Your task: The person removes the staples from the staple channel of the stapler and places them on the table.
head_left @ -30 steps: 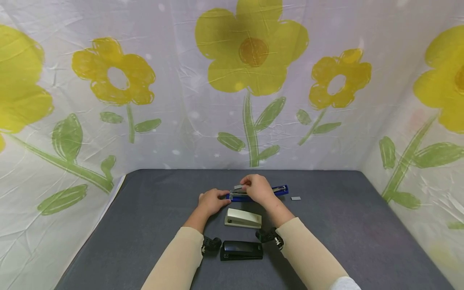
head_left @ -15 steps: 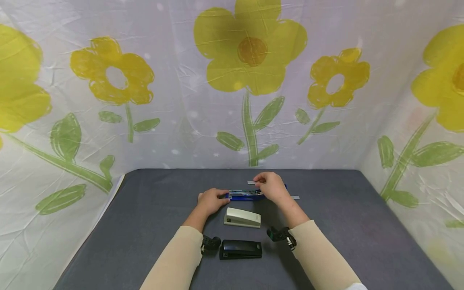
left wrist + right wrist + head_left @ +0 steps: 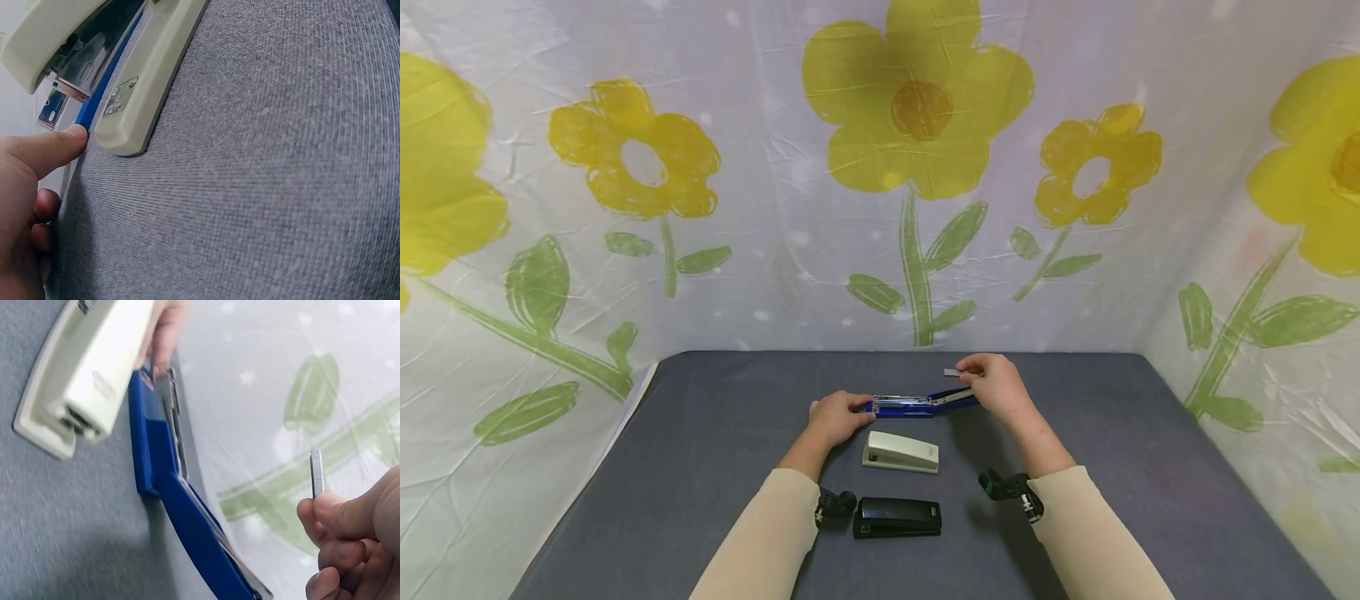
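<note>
A blue stapler (image 3: pixel 904 411) lies opened out near the back of the table, its top arm folded away to the right and its metal staple channel exposed. My left hand (image 3: pixel 837 418) holds its left end; the left thumb (image 3: pixel 65 147) presses the blue base in the left wrist view. Between thumb and forefinger my right hand (image 3: pixel 1000 390) pinches a short strip of staples (image 3: pixel 317 472), raised above and behind the stapler's folded arm (image 3: pixel 200 544). The strip touches no part of the stapler.
A cream stapler (image 3: pixel 901 452) sits just in front of the blue one. Closer to me is a black stapler (image 3: pixel 897 517), between my forearms. The grey tabletop (image 3: pixel 722 467) ends at a flower-printed curtain (image 3: pixel 790 250).
My right hand has moved right with the staple strip, away from the staple channel toward the folded arm's end. The loose strip on the table is now hidden. My left hand stays put.
</note>
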{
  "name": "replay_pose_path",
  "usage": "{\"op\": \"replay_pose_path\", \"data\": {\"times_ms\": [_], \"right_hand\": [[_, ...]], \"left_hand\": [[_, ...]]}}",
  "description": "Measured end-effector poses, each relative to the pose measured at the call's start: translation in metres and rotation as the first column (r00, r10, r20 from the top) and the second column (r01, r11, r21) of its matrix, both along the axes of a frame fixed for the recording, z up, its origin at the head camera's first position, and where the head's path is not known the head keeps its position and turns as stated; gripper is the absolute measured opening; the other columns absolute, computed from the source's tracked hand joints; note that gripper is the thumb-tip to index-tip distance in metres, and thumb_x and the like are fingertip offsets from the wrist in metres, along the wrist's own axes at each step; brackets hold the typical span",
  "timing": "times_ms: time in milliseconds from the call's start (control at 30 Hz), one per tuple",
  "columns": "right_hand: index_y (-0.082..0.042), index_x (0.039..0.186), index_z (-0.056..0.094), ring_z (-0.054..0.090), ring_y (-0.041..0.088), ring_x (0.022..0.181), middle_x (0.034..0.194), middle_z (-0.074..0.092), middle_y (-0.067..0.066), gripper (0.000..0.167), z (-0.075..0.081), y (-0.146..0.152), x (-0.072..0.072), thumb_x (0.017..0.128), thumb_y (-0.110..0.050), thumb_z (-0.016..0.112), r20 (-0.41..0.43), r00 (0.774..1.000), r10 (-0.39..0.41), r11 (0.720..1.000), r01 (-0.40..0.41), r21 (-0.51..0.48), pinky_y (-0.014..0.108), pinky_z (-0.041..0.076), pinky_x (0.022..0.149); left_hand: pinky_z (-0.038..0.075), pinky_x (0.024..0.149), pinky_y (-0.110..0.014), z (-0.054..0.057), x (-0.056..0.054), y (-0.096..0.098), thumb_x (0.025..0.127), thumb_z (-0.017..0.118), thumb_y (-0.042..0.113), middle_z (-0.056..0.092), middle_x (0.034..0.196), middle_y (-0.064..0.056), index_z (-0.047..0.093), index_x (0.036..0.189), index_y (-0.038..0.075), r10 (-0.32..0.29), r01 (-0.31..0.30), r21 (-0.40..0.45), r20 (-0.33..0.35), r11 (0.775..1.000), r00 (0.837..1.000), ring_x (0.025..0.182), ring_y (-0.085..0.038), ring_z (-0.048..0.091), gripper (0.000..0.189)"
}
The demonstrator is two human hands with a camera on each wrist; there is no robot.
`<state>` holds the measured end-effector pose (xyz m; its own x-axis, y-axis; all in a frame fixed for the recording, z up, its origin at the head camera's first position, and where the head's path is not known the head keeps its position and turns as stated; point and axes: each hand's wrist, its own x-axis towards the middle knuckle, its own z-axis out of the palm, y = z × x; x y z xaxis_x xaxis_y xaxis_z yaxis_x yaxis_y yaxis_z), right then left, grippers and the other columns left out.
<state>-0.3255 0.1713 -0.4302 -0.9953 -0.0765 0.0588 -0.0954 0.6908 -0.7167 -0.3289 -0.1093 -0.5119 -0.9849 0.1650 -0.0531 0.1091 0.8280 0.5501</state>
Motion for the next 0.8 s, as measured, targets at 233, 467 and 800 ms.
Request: {"op": "replay_pose_path", "data": {"times_ms": [233,467,800], "right_hand": [[-0.001,0.12,0.071,0.065,0.031,0.098,0.112,0.069,0.015,0.02,0.002,0.024,0.006,0.104,-0.005,0.059,-0.03,0.999,-0.023,0.999,0.024,0.021,0.044,0.051,0.077],[-0.001,0.119,0.07,0.064,0.031,0.096,0.114,0.067,0.017,0.019,0.0,0.048,0.011,0.105,-0.006,0.059,-0.041,0.997,-0.067,0.997,0.068,0.035,0.043,0.05,0.075],[0.003,0.118,0.069,0.063,0.032,0.094,0.111,0.067,0.02,0.019,-0.013,0.079,0.018,0.104,-0.005,0.059,-0.022,0.995,-0.102,0.993,0.103,0.049,0.041,0.049,0.072]], "left_hand": [[0.034,0.098,-0.053,-0.001,0.001,-0.001,0.098,0.072,0.035,0.066,0.133,-0.01,0.069,0.137,0.022,-0.004,0.004,0.007,-0.007,1.0,1.0,0.127,-0.033,0.057,0.041],[0.034,0.097,-0.052,-0.001,0.0,-0.001,0.098,0.071,0.035,0.066,0.133,-0.009,0.068,0.138,0.023,0.002,-0.002,0.006,-0.005,1.0,1.0,0.127,-0.032,0.057,0.042],[0.035,0.096,-0.052,-0.003,0.0,-0.001,0.098,0.072,0.035,0.066,0.133,-0.01,0.069,0.137,0.022,-0.003,0.004,0.007,-0.015,1.0,1.0,0.126,-0.032,0.058,0.041]]}}
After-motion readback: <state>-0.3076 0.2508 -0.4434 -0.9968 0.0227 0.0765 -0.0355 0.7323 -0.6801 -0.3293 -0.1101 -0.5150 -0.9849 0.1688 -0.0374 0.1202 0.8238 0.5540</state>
